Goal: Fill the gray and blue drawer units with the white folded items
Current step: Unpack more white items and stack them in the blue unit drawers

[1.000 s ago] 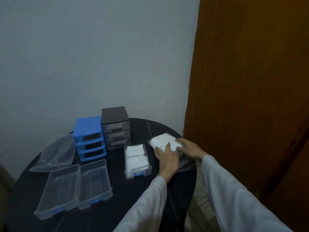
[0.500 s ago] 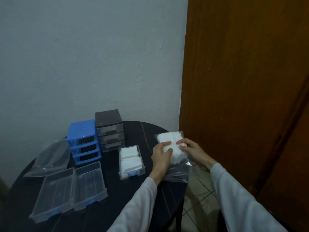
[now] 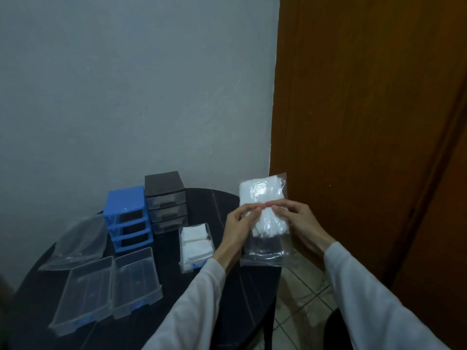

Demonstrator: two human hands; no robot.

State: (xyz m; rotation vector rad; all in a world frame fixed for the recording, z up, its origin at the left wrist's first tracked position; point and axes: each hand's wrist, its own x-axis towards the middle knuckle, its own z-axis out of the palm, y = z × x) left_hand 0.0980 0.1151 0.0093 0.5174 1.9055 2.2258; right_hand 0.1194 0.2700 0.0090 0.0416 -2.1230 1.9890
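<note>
With one pulled-out drawer point(image 3: 195, 245) filled and two clear drawers point(image 3: 108, 284) empty near the table's front edge, left hand point(image 3: 238, 224) and right hand point(image 3: 294, 219) pinched the clear bag of white folded items point(image 3: 264, 195) above its right edge, blue unit point(image 3: 127, 217) and gray unit point(image 3: 165, 202) unfilled.

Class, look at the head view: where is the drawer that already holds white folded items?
The filled clear drawer lies on the round black table, just right of the two empty drawers, in front of the gray drawer unit.
</note>
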